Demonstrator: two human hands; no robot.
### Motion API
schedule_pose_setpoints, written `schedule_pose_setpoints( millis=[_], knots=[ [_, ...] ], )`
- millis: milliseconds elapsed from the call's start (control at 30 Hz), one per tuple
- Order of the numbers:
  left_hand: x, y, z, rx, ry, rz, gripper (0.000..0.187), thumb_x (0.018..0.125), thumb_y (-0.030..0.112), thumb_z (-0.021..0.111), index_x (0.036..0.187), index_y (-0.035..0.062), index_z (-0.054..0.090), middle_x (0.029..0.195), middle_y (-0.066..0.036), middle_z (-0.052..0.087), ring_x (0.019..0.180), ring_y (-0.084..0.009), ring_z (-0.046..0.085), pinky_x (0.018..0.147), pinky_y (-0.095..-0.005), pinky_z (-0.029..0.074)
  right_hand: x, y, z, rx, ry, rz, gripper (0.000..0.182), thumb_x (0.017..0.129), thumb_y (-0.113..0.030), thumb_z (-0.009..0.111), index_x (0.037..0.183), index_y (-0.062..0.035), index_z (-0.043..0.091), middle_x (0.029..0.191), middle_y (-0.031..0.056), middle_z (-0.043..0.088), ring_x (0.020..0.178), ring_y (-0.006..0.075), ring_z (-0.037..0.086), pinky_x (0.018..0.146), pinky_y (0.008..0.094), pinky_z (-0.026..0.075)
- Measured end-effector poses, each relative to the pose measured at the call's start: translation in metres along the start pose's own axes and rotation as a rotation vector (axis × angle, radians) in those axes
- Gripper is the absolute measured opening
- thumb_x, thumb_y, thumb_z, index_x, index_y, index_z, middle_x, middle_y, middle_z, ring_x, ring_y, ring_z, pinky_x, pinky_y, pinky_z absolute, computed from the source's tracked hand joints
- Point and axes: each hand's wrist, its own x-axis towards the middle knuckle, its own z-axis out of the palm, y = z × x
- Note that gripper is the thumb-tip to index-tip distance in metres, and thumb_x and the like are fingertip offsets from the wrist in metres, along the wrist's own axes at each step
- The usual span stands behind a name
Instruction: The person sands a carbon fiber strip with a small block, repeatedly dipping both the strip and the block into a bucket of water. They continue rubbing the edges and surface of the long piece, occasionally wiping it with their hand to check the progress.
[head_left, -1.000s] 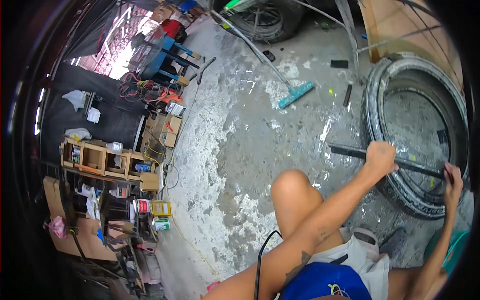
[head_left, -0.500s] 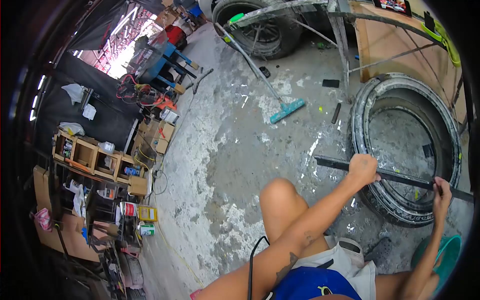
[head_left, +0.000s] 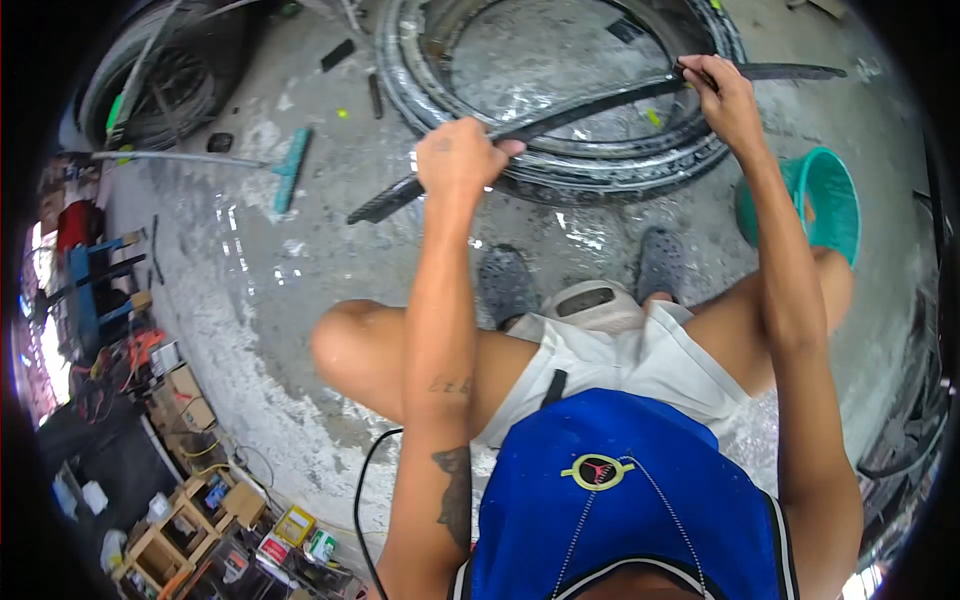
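Note:
A long black strip (head_left: 600, 104), rubber-like and slightly bent, runs across the front of a worn tire (head_left: 620, 186) lying on its side on the floor. My left hand (head_left: 460, 162) is wrapped round it left of its middle, and one end sticks out below that hand. Farther right, my right hand (head_left: 722, 98) pinches the strip between thumb and fingers, with the other end pointing out to the right. Both hands are over the near part of the tire. Wet, whitish smears mark the tire's rings.
A teal bucket (head_left: 838, 205) stands beside my right knee. To the left lies a floor squeegee (head_left: 292, 170) with a long handle, near another tire with a wheel (head_left: 160, 90). Wooden shelving (head_left: 165, 545) with cans and boxes fills the lower left. My clog-shod feet rest before the tire.
My view has turned and tipped down, bringing my lap and the bucket into fuller sight. Both hands still hold the strip, which now slants up to the right and looks more bent.

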Motion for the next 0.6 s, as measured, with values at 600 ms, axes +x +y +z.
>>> schedule_pose_setpoints(
  millis=[600],
  knots=[
    [-0.015,0.008,0.009,0.028,0.171,0.048,0.047,0.077,0.055,0.076,0.084,0.0087,0.077,0.078,-0.018,0.072,0.078,-0.0379,0.071,0.07,-0.0457,0.054,-0.009,-0.043,0.037,-0.232,0.092,-0.007,0.018,0.077,-0.003,0.061,0.09,-0.0059,0.072,0.088,0.0153,0.071,0.086,0.0359,0.063,0.08,0.0473,0.049]
  ],
)
